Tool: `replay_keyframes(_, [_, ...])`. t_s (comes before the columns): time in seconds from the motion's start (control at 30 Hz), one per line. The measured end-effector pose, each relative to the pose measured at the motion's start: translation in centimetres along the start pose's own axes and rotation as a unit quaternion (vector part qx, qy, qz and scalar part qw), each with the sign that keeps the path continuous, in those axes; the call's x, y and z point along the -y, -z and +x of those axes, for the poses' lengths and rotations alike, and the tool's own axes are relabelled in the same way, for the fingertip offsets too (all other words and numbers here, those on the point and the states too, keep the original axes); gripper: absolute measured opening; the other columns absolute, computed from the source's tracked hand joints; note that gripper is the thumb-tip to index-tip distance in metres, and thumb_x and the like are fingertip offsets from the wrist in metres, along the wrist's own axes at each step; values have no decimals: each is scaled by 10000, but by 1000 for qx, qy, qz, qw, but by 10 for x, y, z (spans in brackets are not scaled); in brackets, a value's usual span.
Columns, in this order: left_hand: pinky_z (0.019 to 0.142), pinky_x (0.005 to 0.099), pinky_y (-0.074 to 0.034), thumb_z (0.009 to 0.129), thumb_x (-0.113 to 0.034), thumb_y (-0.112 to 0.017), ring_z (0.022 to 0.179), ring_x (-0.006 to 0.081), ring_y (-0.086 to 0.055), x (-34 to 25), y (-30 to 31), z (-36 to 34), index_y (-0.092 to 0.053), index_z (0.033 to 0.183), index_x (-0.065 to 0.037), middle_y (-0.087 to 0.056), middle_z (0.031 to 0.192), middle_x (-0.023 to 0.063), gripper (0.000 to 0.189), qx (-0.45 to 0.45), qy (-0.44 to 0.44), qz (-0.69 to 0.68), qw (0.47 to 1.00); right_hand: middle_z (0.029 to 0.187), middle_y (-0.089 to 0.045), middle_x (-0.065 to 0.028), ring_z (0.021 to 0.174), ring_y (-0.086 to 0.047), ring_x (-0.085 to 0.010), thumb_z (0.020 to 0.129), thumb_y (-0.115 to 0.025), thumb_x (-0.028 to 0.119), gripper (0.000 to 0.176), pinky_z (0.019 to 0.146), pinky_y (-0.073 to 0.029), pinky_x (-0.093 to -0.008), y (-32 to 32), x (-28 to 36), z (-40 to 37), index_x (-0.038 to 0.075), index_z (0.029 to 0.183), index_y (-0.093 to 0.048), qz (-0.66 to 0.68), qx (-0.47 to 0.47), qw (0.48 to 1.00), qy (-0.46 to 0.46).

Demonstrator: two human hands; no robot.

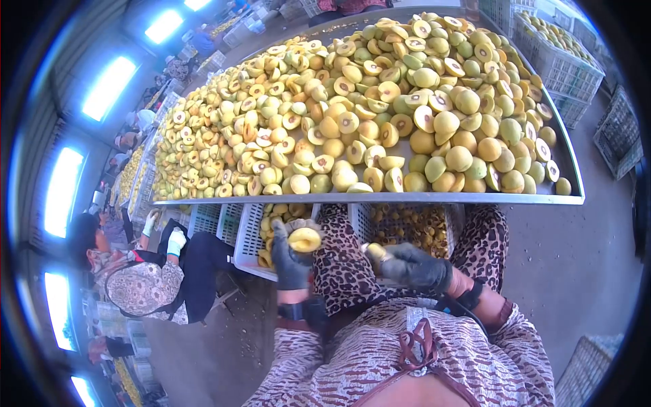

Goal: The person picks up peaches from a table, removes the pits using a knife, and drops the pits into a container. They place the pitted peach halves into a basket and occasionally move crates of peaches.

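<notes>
My left hand (pixel 291 266), in a dark glove, is closed around a yellow peach half (pixel 304 240) with a hollow in its middle. To its right, my gloved right hand (pixel 412 266) is closed with a small pale-yellow piece (pixel 375 252) at its fingertips; I cannot tell whether this is fruit or part of a tool. Both hands are over my lap, below the metal table's front edge (pixel 380 198). Halved peaches (pixel 339 122), many with brown pits showing, are heaped on the table.
Below the table, a white crate (pixel 243 237) with peach halves stands by my left hand. Another crate (pixel 358 218) holds brownish bits behind my right hand. A co-worker (pixel 146 275) in white gloves sits at left. Stacked crates (pixel 566 74) of fruit stand at back right.
</notes>
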State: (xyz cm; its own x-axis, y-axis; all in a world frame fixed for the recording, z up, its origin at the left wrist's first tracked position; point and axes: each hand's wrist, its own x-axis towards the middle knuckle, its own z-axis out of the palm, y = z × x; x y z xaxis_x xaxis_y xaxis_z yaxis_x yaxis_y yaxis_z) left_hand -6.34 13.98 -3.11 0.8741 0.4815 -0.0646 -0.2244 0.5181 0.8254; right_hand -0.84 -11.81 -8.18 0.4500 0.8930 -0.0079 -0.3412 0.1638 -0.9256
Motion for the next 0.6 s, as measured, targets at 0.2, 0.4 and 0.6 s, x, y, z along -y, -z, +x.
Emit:
replay_keyframes(0.2, [851, 361, -493, 913, -240, -651, 978, 254, -613, 11, -17, 71, -663, 977, 57, -670, 993, 157, 304, 21, -296, 494, 817, 626, -589, -152, 528, -535, -242, 951, -585, 310, 262, 576, -475, -359, 42, -22, -17, 56, 896, -620, -515, -208, 830, -49])
replay_keyframes(0.4, [768, 436, -529, 803, -361, -702, 878, 337, -673, 98, -157, 136, -707, 925, -45, -680, 940, 166, 338, 294, -234, 821, 430, 779, -629, -15, 584, -496, -146, 940, -625, 309, 311, 608, -457, -300, 34, -5, -41, -2, 936, -622, 231, -152, 960, -53])
replay_keyframes(0.6, [681, 348, -518, 792, -281, -707, 689, 239, -651, 94, -143, 184, -686, 856, 6, -660, 699, 124, 294, 405, -144, 645, 632, 672, -588, 12, 637, -534, -86, 945, -620, 324, 299, 604, -451, -268, 35, 9, -43, 27, 917, -643, -196, -225, 955, 2])
